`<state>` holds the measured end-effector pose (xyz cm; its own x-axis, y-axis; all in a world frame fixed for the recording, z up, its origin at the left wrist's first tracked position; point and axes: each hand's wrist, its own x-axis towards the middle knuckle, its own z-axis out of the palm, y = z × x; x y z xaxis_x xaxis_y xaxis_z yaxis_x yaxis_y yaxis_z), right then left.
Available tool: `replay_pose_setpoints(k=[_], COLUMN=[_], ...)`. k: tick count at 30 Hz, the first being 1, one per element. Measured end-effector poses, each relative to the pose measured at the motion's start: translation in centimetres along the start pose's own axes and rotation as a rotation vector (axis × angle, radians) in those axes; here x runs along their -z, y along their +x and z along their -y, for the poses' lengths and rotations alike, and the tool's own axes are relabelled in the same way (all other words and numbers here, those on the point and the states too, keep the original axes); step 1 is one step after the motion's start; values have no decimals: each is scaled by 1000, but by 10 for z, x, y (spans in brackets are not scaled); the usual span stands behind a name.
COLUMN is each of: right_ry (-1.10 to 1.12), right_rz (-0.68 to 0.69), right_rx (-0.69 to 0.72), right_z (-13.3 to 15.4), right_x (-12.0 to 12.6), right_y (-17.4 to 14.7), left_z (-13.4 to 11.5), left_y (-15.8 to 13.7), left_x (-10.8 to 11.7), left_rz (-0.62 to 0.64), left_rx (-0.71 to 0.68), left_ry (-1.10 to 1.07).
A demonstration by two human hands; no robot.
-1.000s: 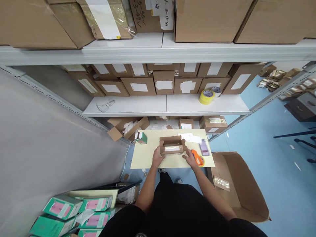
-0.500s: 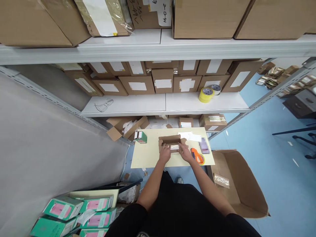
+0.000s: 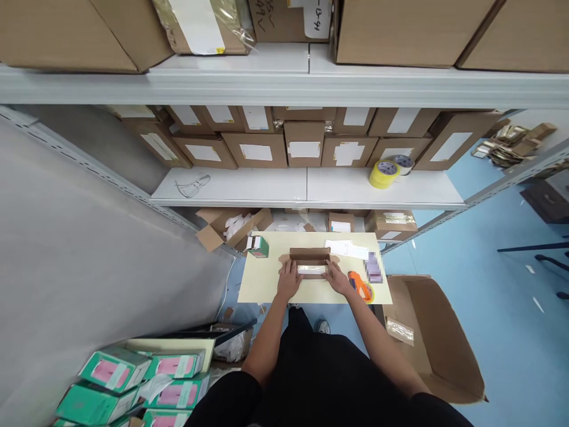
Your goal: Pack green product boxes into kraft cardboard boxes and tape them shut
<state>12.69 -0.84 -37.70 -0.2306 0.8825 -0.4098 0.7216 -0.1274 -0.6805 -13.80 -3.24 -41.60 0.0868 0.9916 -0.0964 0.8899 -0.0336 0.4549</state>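
Observation:
A small open cardboard box (image 3: pixel 310 252) lies on the cream table (image 3: pixel 262 284) in front of me. Its back flap stands up. Along its front part shows a narrow white, shiny strip or packet (image 3: pixel 312 270); I cannot tell whether it is inside or on the box. My left hand (image 3: pixel 288 280) grips the box's left end, fingers bent over the edge. At the right end my right hand (image 3: pixel 336 279) holds the side, its fingertips by the packet. Close to my right wrist lies an orange tape dispenser (image 3: pixel 360 286) with yellow tape.
A green carton (image 3: pixel 258 246) stands at the table's left, papers (image 3: pixel 347 248) at its back. Behind rises a shelf (image 3: pixel 249 188) with boxes and tape rolls (image 3: pixel 384 173). A large open carton (image 3: pixel 448 332) sits right; green-pink boxes (image 3: pixel 111 370) are stacked lower left.
My left hand has moved outward to the box's left end. The box's side flaps show less, and more of the shiny packet is visible. The view has shifted slightly.

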Motion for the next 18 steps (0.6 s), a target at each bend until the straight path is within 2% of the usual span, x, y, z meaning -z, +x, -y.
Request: replay_pose_setpoints(k=[4, 9, 12, 15, 18], right_ry=[-170, -298, -255, -162, -125], right_rz=[87, 140, 190, 213, 82], right_rx=[-48, -131, -202, -260, -172], right_z=[27, 51, 51, 44, 35], right_x=[12, 23, 29, 34, 36], right_y=[16, 51, 73, 91, 102], left_z=[-4, 3, 10, 16, 21], left_y=[5, 14, 14, 6, -4], left_x=[0, 24, 35, 36, 30], left_rz=[-16, -41, 9, 90, 155], left_rx=[48, 83, 53, -6, -72], left_ry=[-76, -282, -408, -458, -449])
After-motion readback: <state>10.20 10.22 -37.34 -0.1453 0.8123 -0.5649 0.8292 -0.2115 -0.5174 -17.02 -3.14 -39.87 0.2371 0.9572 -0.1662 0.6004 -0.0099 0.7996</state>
